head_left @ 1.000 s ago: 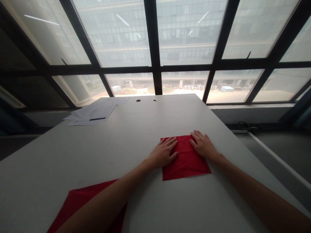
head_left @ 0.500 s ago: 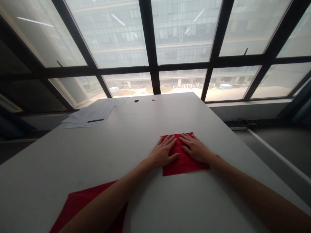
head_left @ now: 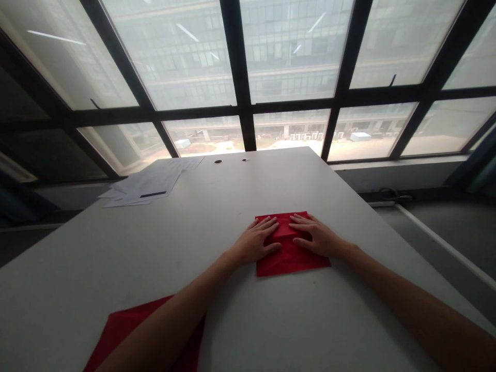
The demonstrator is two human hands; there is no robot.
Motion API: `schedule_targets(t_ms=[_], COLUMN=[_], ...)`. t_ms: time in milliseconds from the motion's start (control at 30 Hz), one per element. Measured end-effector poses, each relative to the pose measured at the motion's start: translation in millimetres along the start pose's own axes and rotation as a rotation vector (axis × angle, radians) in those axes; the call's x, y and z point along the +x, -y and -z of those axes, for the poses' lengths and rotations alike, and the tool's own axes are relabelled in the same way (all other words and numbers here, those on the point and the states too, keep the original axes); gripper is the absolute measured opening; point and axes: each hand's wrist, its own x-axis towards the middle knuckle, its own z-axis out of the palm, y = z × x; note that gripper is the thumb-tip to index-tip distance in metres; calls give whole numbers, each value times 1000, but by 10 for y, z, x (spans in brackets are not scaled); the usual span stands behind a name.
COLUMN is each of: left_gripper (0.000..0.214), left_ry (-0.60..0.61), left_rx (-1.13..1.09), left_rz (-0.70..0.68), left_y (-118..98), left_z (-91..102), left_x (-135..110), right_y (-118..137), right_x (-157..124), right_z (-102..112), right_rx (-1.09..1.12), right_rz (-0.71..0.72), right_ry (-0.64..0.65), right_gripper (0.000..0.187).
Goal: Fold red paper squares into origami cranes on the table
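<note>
While my left hand (head_left: 256,243) lies spread on the left part of the smaller red cloth (head_left: 289,258), my right hand (head_left: 315,237) rests on its right part, thumb angled inward toward the other. Neither hand is clenched or grasping anything; both sit with fingers extended, palms down, on top of the fabric. The cloth lies on the pale surface (head_left: 217,206) ahead of me, a little right of centre, with a faint crease running across it between my hands.

A second ago my right fingers reached over the far right corner; now they have come inward, and that corner shows bare beside them. I take this to mean that the pressing has shifted from the corner toward the middle, where the crease seems to want smoothing. My left hand has kept nearly the same place on its side.

Nearer to me, a second red cloth (head_left: 116,328) lies partly hidden beneath my left forearm. Loose papers (head_left: 151,178) lie farther off to the left.
</note>
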Motion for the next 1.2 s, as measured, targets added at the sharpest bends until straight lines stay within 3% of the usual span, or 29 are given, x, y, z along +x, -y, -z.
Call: schedule_targets(t_ms=[100, 367, 733, 1200], left_gripper=[68, 38, 31, 28], left_ry=[-40, -106, -166, -307], left_rx=[-6, -32, -183, -293], left_rz=[16, -8, 34, 34], left_y=[39, 52, 125, 182], left_z=[-4, -40, -79, -138], left_x=[-1, 47, 50, 63], right_y=[-25, -132, -155, -207], right_x=[-2, 41, 61, 65], right_z=[-7, -100, -108, -131], right_rx=[20, 61, 69, 286], right_rz=[17, 3, -63, -21], right_ry=[-8, -87, -185, -363], right_gripper=[53, 30, 30, 18])
